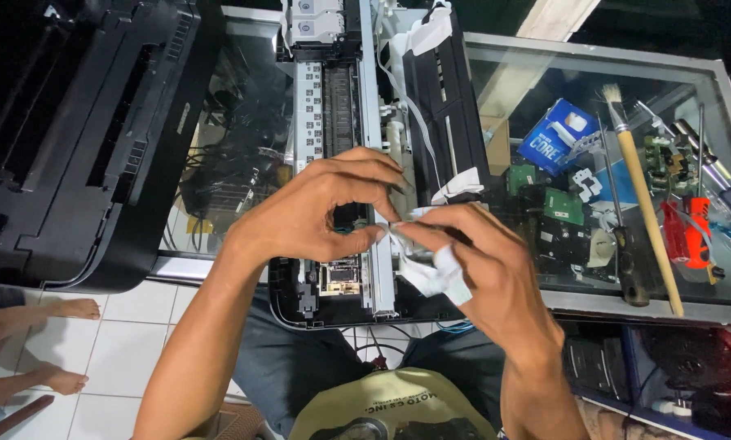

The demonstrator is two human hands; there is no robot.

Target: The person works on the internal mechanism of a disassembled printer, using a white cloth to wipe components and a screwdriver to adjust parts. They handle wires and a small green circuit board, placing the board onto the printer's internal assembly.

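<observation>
A dismantled printer chassis [337,106] with bare metal rails and a black scanner part lies on the glass-topped counter [545,73]. Over its near end my left hand [317,212] curls thumb and forefinger into a ring, pinching an edge of crumpled white tissue [439,273]. My right hand [479,261] holds the wad of that tissue in its fingers, and its fingertips meet my left ones above the chassis. What the tissue touches underneath is hidden by my fingers.
A black printer cover [80,130] sits at the left of the counter. On the glass to the right lie a wooden-handled brush [642,187], a screwdriver [626,261], red-handled pliers [687,232] and other tools. Circuit boards and a blue box [553,134] show under the glass. Another person's bare feet [56,342] rest on white tiles.
</observation>
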